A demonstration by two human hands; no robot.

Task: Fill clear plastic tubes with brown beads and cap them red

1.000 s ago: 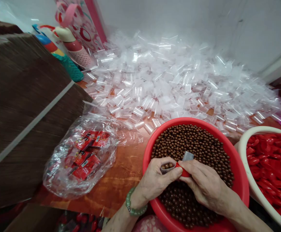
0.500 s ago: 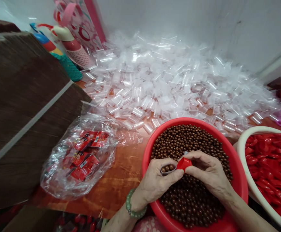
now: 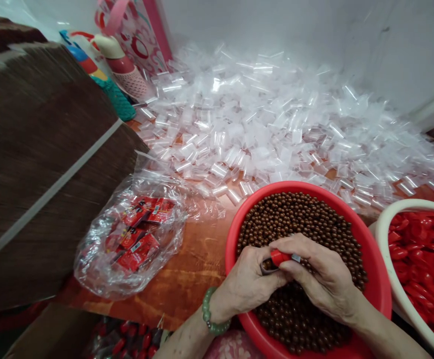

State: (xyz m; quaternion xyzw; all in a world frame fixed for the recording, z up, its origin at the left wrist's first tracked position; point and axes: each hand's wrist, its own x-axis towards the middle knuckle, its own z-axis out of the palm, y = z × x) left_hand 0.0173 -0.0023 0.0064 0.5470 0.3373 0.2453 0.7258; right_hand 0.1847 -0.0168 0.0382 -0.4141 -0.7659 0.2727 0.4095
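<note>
Ball basin (image 3: 381, 279) at front right, balls (image 3: 302, 214) within; left hand (image 3: 252, 279) and right hand (image 3: 321, 274) over the balls, container (image 3: 264, 270) in the left, plastic piece (image 3: 278, 257) in the right; second basin (image 3: 383, 239) right of the first, holding loose parts (image 3: 422, 264); heap of sleeves (image 3: 254, 119) behind, on the table (image 3: 198, 244); film bag (image 3: 97, 284) left of the ball basin, packets (image 3: 138, 253) inside; stack (image 3: 33, 149) at far left; bottles (image 3: 121, 65) behind the stack, carrier bag (image 3: 144, 47) adjacent.

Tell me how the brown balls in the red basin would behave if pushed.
The brown balls look round and glossy, so they would likely roll and slip past one another. Lying loose and heaped, they would probably shift as a mass, though the red basin's raised wall should contain most.
</note>
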